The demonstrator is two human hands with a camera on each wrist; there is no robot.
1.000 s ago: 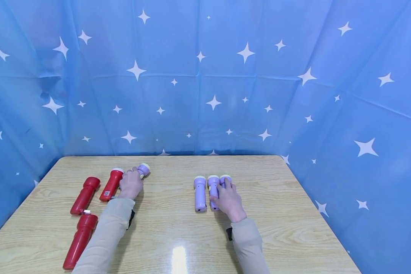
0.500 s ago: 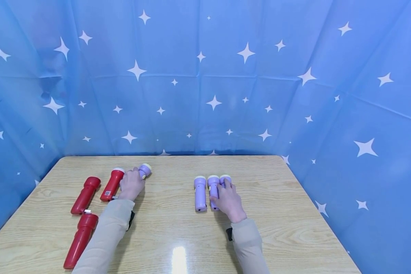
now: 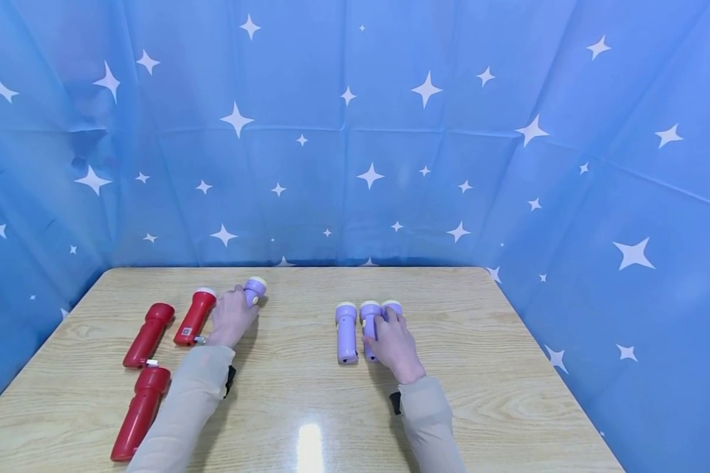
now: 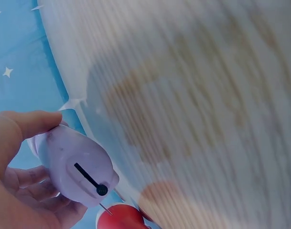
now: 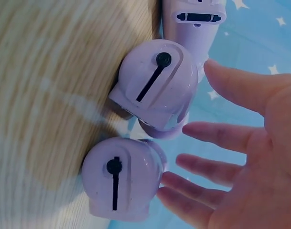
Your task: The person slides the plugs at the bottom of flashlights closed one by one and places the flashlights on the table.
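My left hand (image 3: 233, 317) grips a purple flashlight (image 3: 256, 288) by its body, head pointing away to the right. In the left wrist view, thumb and fingers curl round this flashlight (image 4: 78, 162), its tail end facing the camera. On the right, three purple flashlights lie side by side: a left one (image 3: 346, 335), a middle one (image 3: 369, 318) and a right one (image 3: 392, 306), partly covered by my right hand (image 3: 395, 341). In the right wrist view that hand's fingers are extended, their tips at the middle (image 5: 155, 86) and right flashlights (image 5: 121, 181).
Left of my left hand lie a red flashlight with a white rim (image 3: 196, 315), another red flashlight (image 3: 148, 336) and a nearer red one (image 3: 142, 414), partly beside the sleeve. The wooden table (image 3: 296, 394) ends at a blue star-patterned curtain (image 3: 307, 210).
My left hand has shifted slightly right with the purple flashlight, away from the white-rimmed red one. My right hand stays in place over the purple row.
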